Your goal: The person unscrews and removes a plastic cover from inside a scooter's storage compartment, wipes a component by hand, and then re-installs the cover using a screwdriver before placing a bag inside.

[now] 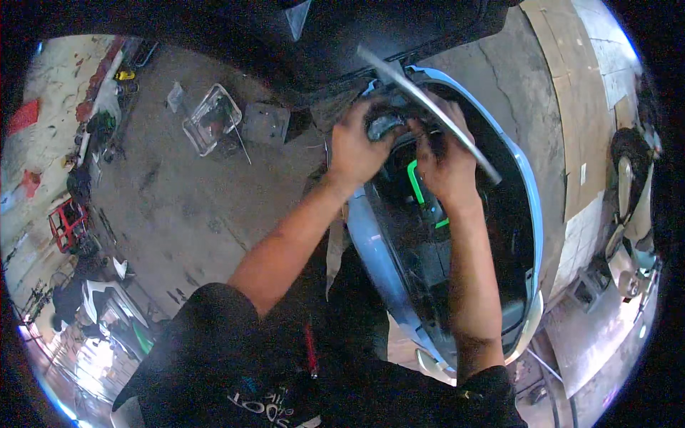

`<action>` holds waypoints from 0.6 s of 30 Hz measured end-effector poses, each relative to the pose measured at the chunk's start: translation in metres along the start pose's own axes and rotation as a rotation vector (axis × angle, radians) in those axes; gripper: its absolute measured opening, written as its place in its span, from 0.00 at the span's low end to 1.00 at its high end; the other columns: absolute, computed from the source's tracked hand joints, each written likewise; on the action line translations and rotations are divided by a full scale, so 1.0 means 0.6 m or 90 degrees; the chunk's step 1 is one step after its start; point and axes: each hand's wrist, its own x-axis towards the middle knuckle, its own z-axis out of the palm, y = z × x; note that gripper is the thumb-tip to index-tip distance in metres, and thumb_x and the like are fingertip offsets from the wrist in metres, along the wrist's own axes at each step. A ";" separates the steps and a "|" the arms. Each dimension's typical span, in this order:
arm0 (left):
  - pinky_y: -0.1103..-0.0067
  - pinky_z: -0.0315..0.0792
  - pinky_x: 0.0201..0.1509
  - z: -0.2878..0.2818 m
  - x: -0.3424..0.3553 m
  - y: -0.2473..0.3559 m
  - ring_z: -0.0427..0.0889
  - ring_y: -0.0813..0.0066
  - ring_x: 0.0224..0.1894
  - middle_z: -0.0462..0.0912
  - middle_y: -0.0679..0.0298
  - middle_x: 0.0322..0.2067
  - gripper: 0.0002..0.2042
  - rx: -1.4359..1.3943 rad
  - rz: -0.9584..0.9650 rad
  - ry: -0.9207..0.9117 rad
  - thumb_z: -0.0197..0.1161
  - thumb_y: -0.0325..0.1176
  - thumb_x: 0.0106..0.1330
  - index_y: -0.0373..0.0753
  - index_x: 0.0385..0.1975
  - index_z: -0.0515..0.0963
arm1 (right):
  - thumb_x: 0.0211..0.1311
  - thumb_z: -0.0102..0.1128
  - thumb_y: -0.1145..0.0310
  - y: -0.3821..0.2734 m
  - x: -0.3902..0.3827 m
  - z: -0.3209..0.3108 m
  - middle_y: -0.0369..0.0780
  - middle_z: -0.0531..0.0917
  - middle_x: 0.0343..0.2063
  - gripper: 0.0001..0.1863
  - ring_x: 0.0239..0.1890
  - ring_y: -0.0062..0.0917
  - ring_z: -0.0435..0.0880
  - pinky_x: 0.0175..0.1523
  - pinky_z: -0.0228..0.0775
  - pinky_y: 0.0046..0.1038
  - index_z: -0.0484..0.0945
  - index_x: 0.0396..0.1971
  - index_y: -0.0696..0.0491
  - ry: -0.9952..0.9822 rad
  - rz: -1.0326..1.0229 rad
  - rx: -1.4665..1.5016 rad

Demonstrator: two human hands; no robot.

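Left hand (354, 146) curled on grey part (384, 125); right hand (444, 165), at 3 o'clock, gripping metal bar (428, 107). Best kept steady inside scooter compartment (528, 214).

head-worn fisheye, looking down, close

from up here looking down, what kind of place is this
Most likely a scooter repair workshop. Both hands, left hand and right hand, work inside the open compartment of a light blue scooter body. A clear plastic tray of parts sits on the stained concrete floor, with loose white body panels nearby.
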 end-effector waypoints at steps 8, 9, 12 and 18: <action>0.73 0.75 0.43 0.000 0.064 -0.017 0.81 0.58 0.37 0.82 0.56 0.33 0.13 0.013 0.112 -0.052 0.66 0.28 0.43 0.40 0.32 0.79 | 0.45 0.66 0.67 0.027 0.029 0.026 0.46 0.79 0.31 0.13 0.36 0.45 0.77 0.44 0.69 0.38 0.76 0.31 0.57 0.055 -0.073 -0.107; 0.73 0.75 0.43 -0.002 0.069 -0.021 0.81 0.58 0.37 0.81 0.55 0.33 0.12 -0.008 0.090 -0.098 0.65 0.28 0.44 0.39 0.31 0.79 | 0.46 0.66 0.66 0.025 0.021 0.025 0.47 0.79 0.34 0.16 0.39 0.45 0.76 0.46 0.69 0.38 0.75 0.33 0.58 0.070 -0.066 -0.100; 0.71 0.74 0.44 -0.020 0.072 -0.025 0.80 0.54 0.38 0.80 0.51 0.34 0.12 0.026 0.056 -0.162 0.61 0.27 0.47 0.37 0.35 0.78 | 0.47 0.64 0.66 -0.003 0.032 0.016 0.49 0.78 0.37 0.16 0.42 0.45 0.75 0.47 0.69 0.36 0.75 0.35 0.58 0.034 0.001 0.018; 0.67 0.71 0.49 -0.031 0.096 -0.007 0.78 0.53 0.44 0.79 0.49 0.39 0.19 0.067 0.111 -0.348 0.62 0.32 0.50 0.37 0.44 0.74 | 0.49 0.62 0.69 0.013 0.021 0.012 0.49 0.74 0.32 0.14 0.36 0.45 0.73 0.42 0.68 0.37 0.74 0.35 0.60 0.024 -0.003 0.049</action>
